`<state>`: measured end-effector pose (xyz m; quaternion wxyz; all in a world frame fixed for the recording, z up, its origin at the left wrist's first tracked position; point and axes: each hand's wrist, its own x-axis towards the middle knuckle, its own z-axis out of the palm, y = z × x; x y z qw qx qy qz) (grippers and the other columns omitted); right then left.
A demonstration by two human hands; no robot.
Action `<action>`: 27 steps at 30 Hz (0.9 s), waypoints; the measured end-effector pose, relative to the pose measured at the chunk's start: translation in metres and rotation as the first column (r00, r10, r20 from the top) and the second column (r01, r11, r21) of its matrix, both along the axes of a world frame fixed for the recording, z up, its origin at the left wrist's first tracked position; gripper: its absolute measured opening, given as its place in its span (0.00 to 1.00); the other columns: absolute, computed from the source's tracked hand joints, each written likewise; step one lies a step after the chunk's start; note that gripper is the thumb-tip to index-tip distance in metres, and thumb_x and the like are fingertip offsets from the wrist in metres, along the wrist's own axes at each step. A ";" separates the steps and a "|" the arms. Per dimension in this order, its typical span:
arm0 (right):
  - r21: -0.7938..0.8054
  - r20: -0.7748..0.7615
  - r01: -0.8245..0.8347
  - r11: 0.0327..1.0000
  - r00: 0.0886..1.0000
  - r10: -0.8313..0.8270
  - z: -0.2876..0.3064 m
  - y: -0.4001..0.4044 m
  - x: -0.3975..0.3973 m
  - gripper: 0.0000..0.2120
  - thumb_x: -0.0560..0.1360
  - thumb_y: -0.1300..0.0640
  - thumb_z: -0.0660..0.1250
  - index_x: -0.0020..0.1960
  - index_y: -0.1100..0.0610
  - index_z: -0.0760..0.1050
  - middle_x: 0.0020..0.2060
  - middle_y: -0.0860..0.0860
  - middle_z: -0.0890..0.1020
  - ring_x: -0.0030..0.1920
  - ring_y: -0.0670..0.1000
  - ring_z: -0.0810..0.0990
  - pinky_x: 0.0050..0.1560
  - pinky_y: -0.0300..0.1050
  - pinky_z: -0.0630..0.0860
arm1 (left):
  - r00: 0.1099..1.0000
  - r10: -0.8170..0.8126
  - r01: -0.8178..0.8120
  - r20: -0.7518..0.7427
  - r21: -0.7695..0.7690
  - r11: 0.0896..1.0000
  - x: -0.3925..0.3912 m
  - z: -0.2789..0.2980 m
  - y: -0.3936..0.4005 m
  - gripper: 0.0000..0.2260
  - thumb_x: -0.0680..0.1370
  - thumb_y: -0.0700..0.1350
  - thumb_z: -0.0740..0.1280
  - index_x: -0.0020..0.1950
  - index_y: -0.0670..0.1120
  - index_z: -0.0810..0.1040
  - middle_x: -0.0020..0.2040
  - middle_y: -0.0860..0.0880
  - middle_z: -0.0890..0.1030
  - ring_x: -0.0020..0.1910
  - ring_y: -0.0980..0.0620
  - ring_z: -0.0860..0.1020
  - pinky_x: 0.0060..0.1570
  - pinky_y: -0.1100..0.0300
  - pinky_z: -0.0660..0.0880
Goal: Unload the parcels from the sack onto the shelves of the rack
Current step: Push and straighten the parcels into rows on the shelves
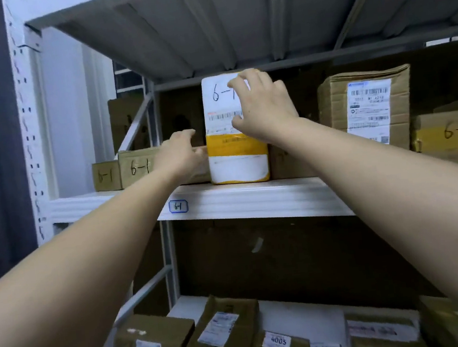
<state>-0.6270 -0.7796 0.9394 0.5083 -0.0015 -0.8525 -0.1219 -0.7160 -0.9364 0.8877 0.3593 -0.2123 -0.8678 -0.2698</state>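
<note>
A tall parcel [236, 158] with a white label marked "6-1" and yellow tape stands upright on the white shelf [253, 199] tagged "6-1". My right hand [263, 104] is on its front upper right, fingers curled over the top edge and thumb on the label. My left hand [180, 153] reaches beside the parcel's left side, fingers spread and relaxed, over a low cardboard box [136, 166]. I cannot tell whether the left hand touches the parcel. The sack is out of view.
More cardboard boxes marked "6-1" sit on the same shelf, a large one [365, 108] and a yellow-taped one [449, 133] to the right. The lower shelf holds several labelled parcels [224, 332]. A white rack post [29, 123] stands at left, a shelf underside overhead.
</note>
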 end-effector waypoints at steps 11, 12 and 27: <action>0.068 0.090 0.306 0.950 0.946 -0.312 0.039 -0.046 -0.054 0.46 0.72 0.41 0.69 0.79 0.52 0.45 0.78 0.53 0.52 0.78 0.58 0.46 0.71 0.65 0.54 | 0.986 -0.093 0.036 -0.137 -0.371 0.928 -0.082 -0.002 0.000 0.26 0.79 0.52 0.58 0.76 0.49 0.58 0.76 0.48 0.61 0.76 0.47 0.56 0.74 0.45 0.50; 0.055 0.121 0.339 0.939 0.931 -0.343 0.040 -0.046 -0.055 0.50 0.70 0.40 0.71 0.79 0.52 0.44 0.78 0.53 0.51 0.77 0.59 0.46 0.71 0.66 0.55 | 0.982 -0.112 0.049 -0.149 -0.372 0.927 -0.085 -0.003 0.003 0.25 0.80 0.52 0.57 0.76 0.49 0.58 0.75 0.48 0.62 0.75 0.47 0.57 0.74 0.45 0.50; -0.068 0.290 0.419 0.906 0.877 -0.383 0.053 -0.036 -0.065 0.62 0.61 0.46 0.81 0.78 0.52 0.40 0.74 0.56 0.55 0.74 0.63 0.53 0.65 0.65 0.67 | 0.976 -0.136 0.081 -0.169 -0.293 0.952 -0.094 -0.001 0.005 0.16 0.80 0.50 0.53 0.66 0.50 0.69 0.63 0.45 0.74 0.62 0.41 0.71 0.60 0.47 0.64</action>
